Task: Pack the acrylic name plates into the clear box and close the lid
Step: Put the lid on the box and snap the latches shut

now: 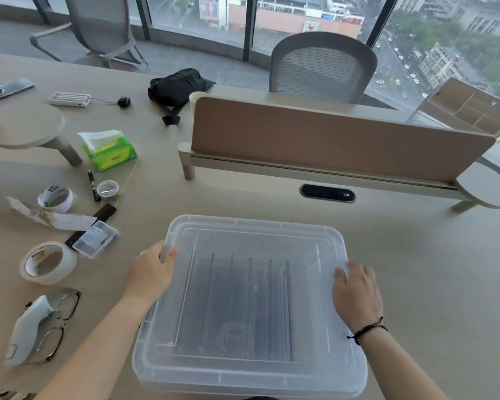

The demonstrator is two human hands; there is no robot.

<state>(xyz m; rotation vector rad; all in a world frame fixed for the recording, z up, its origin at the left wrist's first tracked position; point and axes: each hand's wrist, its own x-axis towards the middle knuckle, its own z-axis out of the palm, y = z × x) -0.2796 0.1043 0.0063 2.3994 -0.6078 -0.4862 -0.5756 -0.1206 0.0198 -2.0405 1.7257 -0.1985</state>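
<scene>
The clear box (pixel 248 368) sits nearest the viewer on the beige desk (pixel 416 269), its near corners close to the desk's front edge and its bottom edge almost cut by the frame. The translucent lid (pixel 254 238) lies on top of it. Through the lid the acrylic name plates (pixel 243 307) show as a row of thin upright sheets standing on edge; their number and any lettering are too blurred to make out.

The person's two hands are apart, one on each side of the lid. The left hand (pixel 150 272) curls round the lid's left rim, thumb on top, the fingers hidden under the edge. The right hand (pixel 357 295) rests flat on the lid near its right rim, fingers fairly straight and pressing down. Whether the lid is fully seated cannot be told.

To the right of the box the desk is bare up to the frame edge. To the left it is crowded: glasses (pixel 61 321) under a pale handheld device (pixel 26 330), a large tape roll (pixel 48 262), a small clear case (pixel 96 239), a second tape roll (pixel 57 197), and a pen (pixel 93 183).

Farther back stand a green tissue pack (pixel 110 150), a black bag (pixel 176 88) and a phone (pixel 9 88). A tan divider panel (pixel 329 137) runs behind the box, with open desk between them. A grey chair (pixel 321 67) stands beyond, before the window.
</scene>
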